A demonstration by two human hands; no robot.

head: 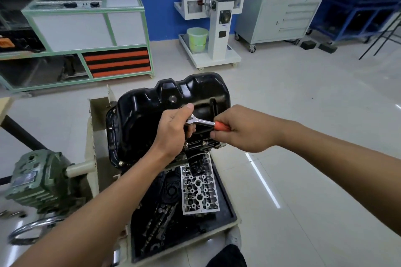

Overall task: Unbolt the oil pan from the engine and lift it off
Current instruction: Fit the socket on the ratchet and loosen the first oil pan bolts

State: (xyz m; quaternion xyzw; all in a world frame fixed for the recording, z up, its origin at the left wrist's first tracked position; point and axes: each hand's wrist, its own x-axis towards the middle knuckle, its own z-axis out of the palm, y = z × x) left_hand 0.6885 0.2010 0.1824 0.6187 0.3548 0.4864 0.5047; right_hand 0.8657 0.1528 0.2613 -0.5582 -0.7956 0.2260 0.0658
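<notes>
Cranking the ratchet [201, 122] at the near edge of the pan [152, 112]

I'm gripping the ratchet with both hands. My right hand [240, 131] is wrapping its fingers tight round the orange handle, and my left hand [173, 131] is curling round the head end with the thumb lying on top, so it's hiding the socket. The black pan is sitting bottom-up on the engine [204, 145], just behind my hands. Below, a cylinder head [199, 193] is lying in the tray [226, 203].
</notes>
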